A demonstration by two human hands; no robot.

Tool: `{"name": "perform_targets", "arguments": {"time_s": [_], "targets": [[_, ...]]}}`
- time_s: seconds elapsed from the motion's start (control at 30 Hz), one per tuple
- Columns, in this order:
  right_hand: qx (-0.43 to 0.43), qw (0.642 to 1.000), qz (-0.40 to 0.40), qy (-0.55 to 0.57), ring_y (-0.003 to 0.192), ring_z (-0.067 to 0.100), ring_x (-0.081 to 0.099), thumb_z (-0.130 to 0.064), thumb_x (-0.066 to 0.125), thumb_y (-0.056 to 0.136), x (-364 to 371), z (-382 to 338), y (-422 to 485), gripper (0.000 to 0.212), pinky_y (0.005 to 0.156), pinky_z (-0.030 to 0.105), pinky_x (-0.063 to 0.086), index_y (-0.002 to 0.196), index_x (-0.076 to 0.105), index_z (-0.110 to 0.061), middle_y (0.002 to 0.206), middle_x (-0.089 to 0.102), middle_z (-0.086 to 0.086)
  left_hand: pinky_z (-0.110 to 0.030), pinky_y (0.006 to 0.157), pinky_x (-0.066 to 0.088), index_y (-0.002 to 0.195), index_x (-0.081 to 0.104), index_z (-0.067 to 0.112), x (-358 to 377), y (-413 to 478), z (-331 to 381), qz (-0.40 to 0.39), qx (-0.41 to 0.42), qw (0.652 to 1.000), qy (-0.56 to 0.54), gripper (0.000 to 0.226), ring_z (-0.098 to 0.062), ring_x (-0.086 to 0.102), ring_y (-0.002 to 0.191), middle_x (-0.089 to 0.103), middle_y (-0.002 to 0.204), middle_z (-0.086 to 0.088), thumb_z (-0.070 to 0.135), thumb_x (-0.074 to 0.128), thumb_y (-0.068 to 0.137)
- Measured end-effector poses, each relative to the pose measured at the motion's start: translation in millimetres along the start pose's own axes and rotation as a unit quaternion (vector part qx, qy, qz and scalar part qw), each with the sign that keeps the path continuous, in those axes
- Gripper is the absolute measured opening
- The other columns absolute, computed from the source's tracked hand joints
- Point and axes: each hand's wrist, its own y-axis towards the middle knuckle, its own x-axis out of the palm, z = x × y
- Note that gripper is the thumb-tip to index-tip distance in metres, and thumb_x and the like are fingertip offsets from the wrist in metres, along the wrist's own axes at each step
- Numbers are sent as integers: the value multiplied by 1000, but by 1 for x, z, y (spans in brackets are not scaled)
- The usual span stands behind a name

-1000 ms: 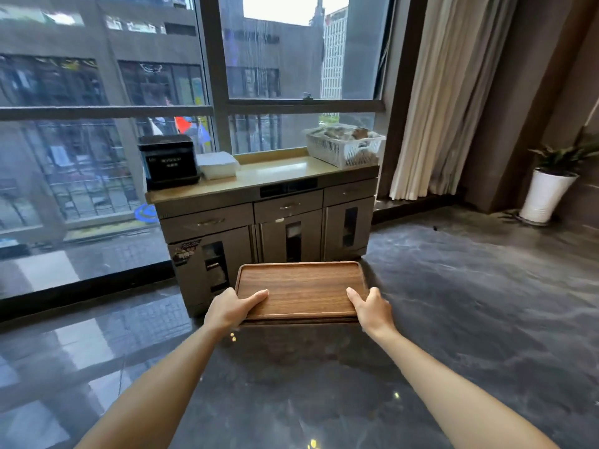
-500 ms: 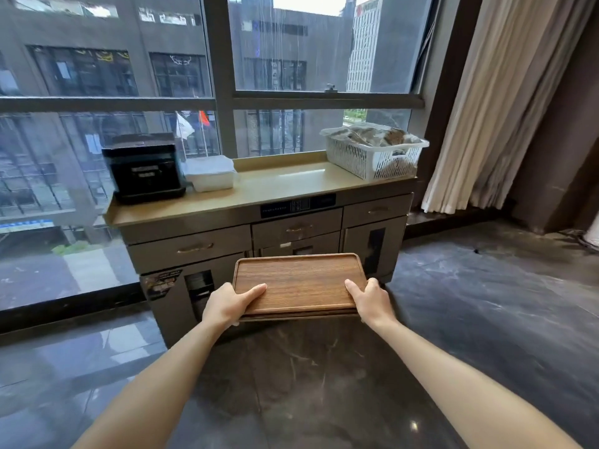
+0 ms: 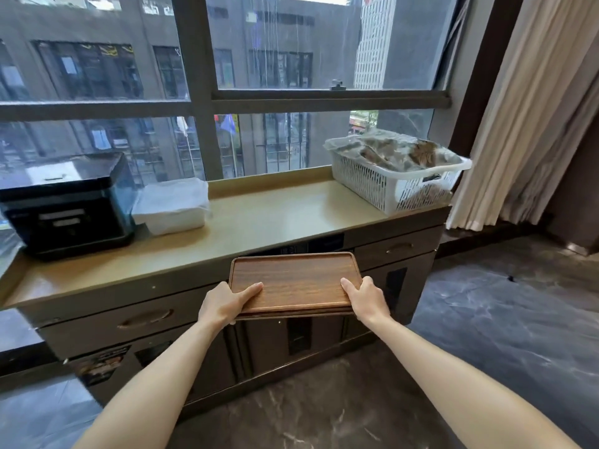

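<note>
I carry a stack of brown wooden trays (image 3: 296, 281) level in front of me, held in the air just before the front edge of a sideboard's beige counter (image 3: 269, 218). My left hand (image 3: 223, 303) grips the stack's near left corner, thumb lying on the top tray. My right hand (image 3: 368, 299) grips the near right corner the same way. The top tray holds nothing.
On the counter stand a black box-shaped appliance (image 3: 68, 202) at the left, a white lidded container (image 3: 173, 205) beside it, and a white plastic basket (image 3: 398, 176) of wrapped items at the right. Windows rise behind. A beige curtain (image 3: 525, 108) hangs right. Dark marble floor (image 3: 502, 319) lies around.
I have walked closer to the sideboard, which now fills the view. The trays stay in both hands and now hover at the counter's front edge.
</note>
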Motion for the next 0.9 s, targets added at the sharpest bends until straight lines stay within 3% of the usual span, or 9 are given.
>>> {"name": "perform_targets", "arguments": {"time_s": [0.13,0.3,0.4,0.5,0.6,0.73,0.9], "targets": [[-12,999,-30,-5,99,29,59,-46,43,93,14,-1,99,50,86,46,54,119,45,-4,118,59,15,-40,78,58,95,60,5,28,75,26,18,-30,999,10,72,-25,67,58,70,91,-10,71,60,68],[-34,996,-78,-8,111,34,56,-46,43,93,19,-16,225,56,86,40,47,126,43,-1,125,57,18,-33,60,57,95,65,6,52,162,69,39,-54,998,-1,69,-26,67,64,70,91,-11,69,61,68],[-54,994,-98,-10,106,35,56,-46,46,92,20,-32,291,55,85,40,46,121,46,1,120,58,19,-41,73,60,94,58,7,60,204,94,54,-77,995,-17,64,-30,67,77,65,92,-9,66,62,70],[-64,990,-123,4,88,28,53,-46,46,92,27,-45,342,45,80,45,52,105,45,-3,102,56,13,-41,77,58,94,57,5,63,243,110,62,-97,993,-13,67,-30,68,71,64,91,-9,68,61,70],[-70,988,-138,-4,87,27,51,-46,46,92,42,-56,385,44,81,43,50,104,45,-4,97,50,8,-41,80,56,95,62,1,66,284,113,70,-109,992,-9,73,-29,67,77,70,89,-14,69,60,69],[-64,987,-151,2,82,28,53,-47,47,90,69,-68,436,41,81,46,52,98,44,-7,95,53,8,-37,76,53,91,62,1,70,338,114,65,-129,989,-6,72,-25,63,58,69,70,-13,70,59,70],[-41,987,-153,-9,78,29,53,-47,47,90,109,-89,501,39,79,42,49,96,43,-8,96,54,9,-37,76,53,92,61,1,70,419,109,62,-131,989,-3,73,-30,67,67,71,72,-17,71,59,68]]}}
